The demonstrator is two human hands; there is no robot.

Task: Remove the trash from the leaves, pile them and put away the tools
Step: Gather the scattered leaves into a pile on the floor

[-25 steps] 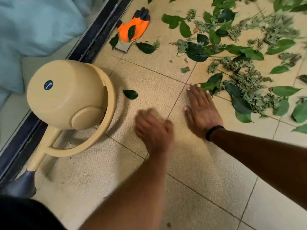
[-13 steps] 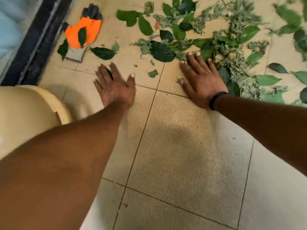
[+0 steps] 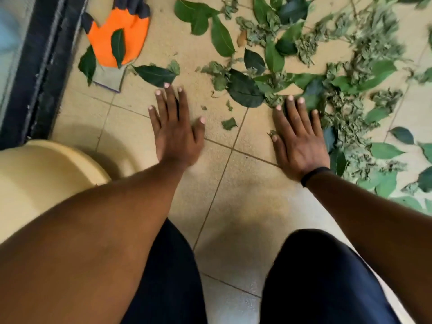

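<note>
While both hands lie flat on the tiled floor (image 3: 233, 220), the step in hand looks like piling, not sorting or putting tools away. The left hand (image 3: 175, 134) has its fingers (image 3: 171, 99) straight and spread, holding nothing, with its fingertips just short of a dark leaf (image 3: 155, 74) that lies just right of the orange work glove (image 3: 131, 36). The right hand (image 3: 300, 141) is equally flat and empty, well right of the glove, its fingertips touching the near edge of the scattered leaves (image 3: 327, 90), which spread rightward and away from the glove. Two leaves rest on the glove itself. A beige watering can (image 3: 46, 174) sits below the glove, near the left forearm.

The next move probably calls for sweeping both palms inward to gather the leaves into one heap, then lifting the strays off the glove.

Against half a second ago, the left hand has slid right and forward, away from the glove's cuff, while the right hand has barely shifted; the view has tipped down, and dark-clad knees now show.
</note>
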